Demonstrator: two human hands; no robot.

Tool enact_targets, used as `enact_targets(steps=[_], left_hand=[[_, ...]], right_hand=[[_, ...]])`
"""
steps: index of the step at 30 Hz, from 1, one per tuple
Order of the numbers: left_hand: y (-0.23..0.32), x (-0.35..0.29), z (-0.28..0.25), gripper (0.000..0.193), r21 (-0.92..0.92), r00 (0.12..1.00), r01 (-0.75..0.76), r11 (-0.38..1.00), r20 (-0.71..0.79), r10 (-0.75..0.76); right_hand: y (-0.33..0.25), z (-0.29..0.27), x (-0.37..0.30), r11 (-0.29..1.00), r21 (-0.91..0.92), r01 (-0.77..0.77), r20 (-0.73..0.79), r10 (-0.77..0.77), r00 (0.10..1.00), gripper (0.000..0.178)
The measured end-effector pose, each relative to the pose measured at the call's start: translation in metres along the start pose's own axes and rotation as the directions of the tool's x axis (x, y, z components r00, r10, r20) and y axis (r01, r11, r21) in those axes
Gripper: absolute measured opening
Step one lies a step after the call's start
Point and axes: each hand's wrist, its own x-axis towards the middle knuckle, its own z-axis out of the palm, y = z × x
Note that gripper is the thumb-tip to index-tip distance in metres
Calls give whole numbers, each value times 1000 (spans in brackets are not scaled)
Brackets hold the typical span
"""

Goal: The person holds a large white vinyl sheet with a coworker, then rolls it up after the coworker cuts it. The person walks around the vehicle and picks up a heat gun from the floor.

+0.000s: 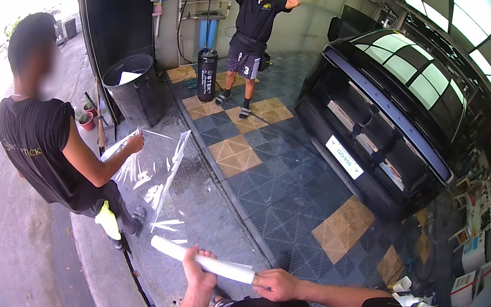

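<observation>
A white roll of film or paper (167,248) lies slantwise in front of my body, its far end pointing up and left. My left hand (198,268) is closed around its middle. At the near right end, my right hand (278,284) is closed with its fingers pinching the roll's edge. Ahead on the left, a person in a dark sleeveless top (43,158) holds a sheet of clear film (120,145). White strips and scraps (153,196) lie on the concrete below that person's hands, beside a long clear strip (173,174).
A black car (375,128) stands at the right on grey and tan floor tiles (344,227). Another person (249,32) stands at the back, hands on head, near a black cylinder (207,76). A dark bin (135,94) sits by the doorway. Boxes (473,253) are stacked at lower right.
</observation>
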Motion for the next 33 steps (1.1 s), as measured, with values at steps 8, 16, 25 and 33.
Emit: enact_targets(steps=[8, 16, 25, 33], left_hand=[[-10, -35, 44, 19, 93, 981, -154, 984, 133, 141], [-112, -71, 107, 20, 31, 728, -183, 983, 676, 115], [-292, -77, 200, 22, 444, -51, 168, 880, 896, -442], [-495, -39, 224, 9, 578, 491, 308, 756, 583, -647]], right_hand=[[3, -6, -23, 944, 329, -8, -165, 65, 984, 19], [45, -72, -103, -138, 990, -42, 74, 235, 969, 24], [72, -112, -236, -660, 709, 249, -27, 328, 944, 28], [128, -144, -339, 25, 792, 610, -395, 783, 481, 40]])
